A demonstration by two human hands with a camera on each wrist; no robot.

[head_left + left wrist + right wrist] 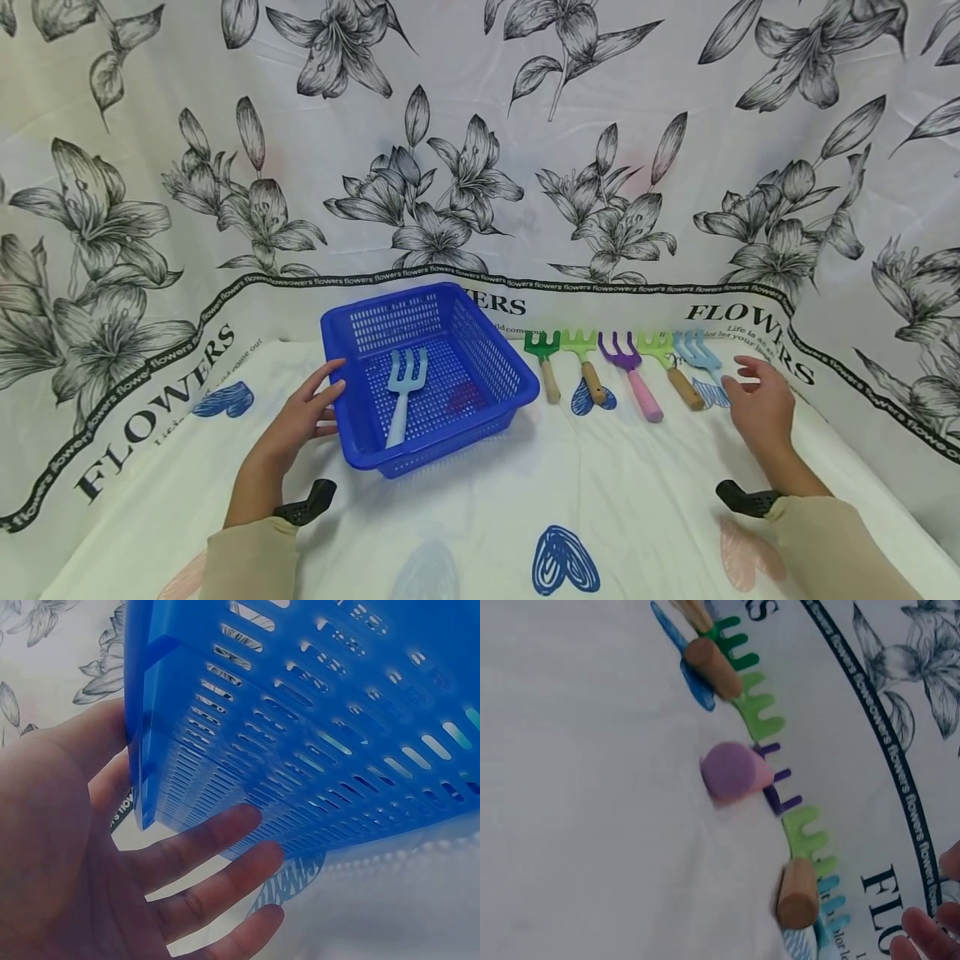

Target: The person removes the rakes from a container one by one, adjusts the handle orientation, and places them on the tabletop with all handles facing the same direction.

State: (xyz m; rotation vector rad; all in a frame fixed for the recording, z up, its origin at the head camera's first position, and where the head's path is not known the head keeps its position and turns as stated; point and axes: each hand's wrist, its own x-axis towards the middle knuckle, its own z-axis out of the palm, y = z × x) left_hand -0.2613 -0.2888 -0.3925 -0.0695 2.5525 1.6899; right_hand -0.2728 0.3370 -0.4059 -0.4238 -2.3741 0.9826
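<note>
My left hand (296,421) grips the left rim of a blue plastic basket (517,379), its other fingers spread by the slotted outer wall in the left wrist view. Inside the basket lies a light-blue hand fork (407,379), tines toward the back. Over at the right, my right hand (763,408) holds nothing, with loosely bent fingers beside a second light-blue hand fork (699,354). Whether it touches that fork I cannot tell. In the right wrist view, fingertips (928,934) show at the lower right, apart from the fork tines.
Right of the basket, a row holds a dark green hand fork (546,358), a light green one (585,358), a purple one with pink handle (633,375) and another light green one (671,367). A flower-printed cloth (480,208) hangs behind the white table cloth (465,533).
</note>
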